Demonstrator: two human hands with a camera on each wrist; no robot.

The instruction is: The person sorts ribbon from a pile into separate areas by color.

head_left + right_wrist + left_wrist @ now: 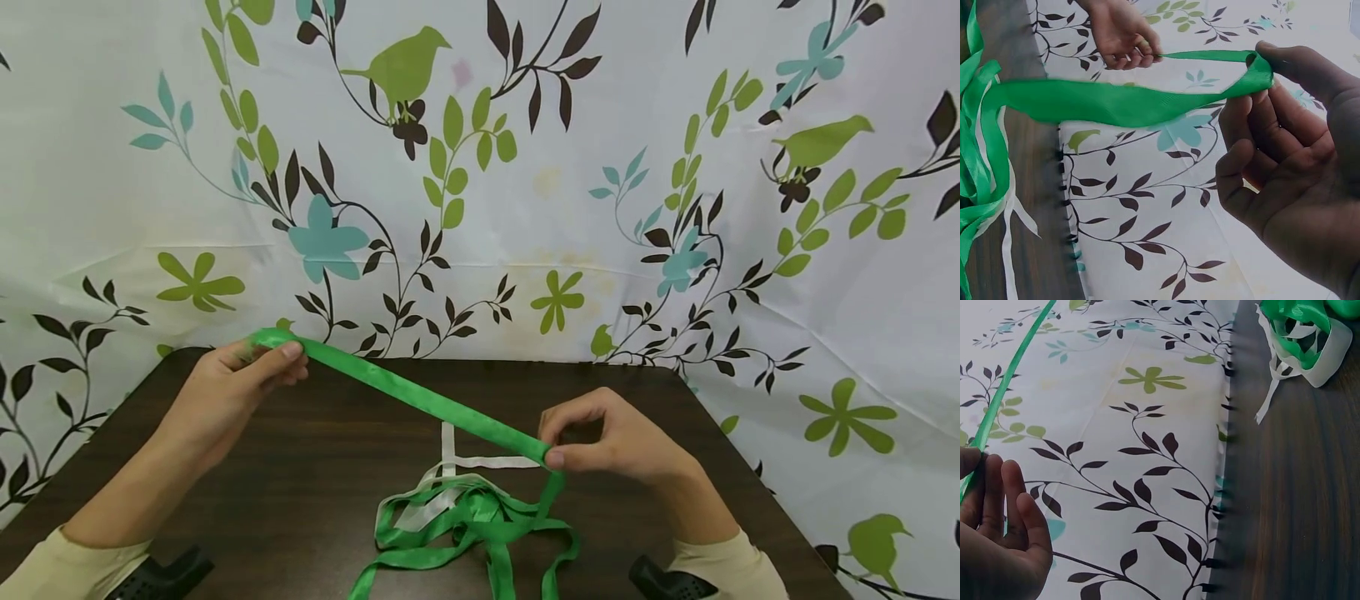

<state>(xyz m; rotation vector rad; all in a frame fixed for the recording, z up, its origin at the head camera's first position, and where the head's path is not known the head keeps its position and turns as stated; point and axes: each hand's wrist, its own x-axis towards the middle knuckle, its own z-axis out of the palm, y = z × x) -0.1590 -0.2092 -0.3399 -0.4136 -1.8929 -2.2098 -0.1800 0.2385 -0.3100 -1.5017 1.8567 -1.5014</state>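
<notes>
A green ribbon (420,398) is stretched taut between both hands above the dark table. My left hand (228,387), raised higher, pinches one end part between thumb and fingers; in the left wrist view the ribbon runs up and away from that pinch. Lower on the right, my right hand (618,442) pinches the ribbon between thumb and forefinger. From there, the right wrist view shows the ribbon folding over and hanging toward the pile. Under the hands lies a loose tangle of green ribbon (491,529), with a white ribbon (495,462) mixed in.
The dark wooden table (300,500) spreads beneath the ribbons. Behind it hangs a white cloth (480,275) printed with leaves, flowers and birds, reaching down to the table's back edge. Dark wrist straps (161,579) sit on both sleeves.
</notes>
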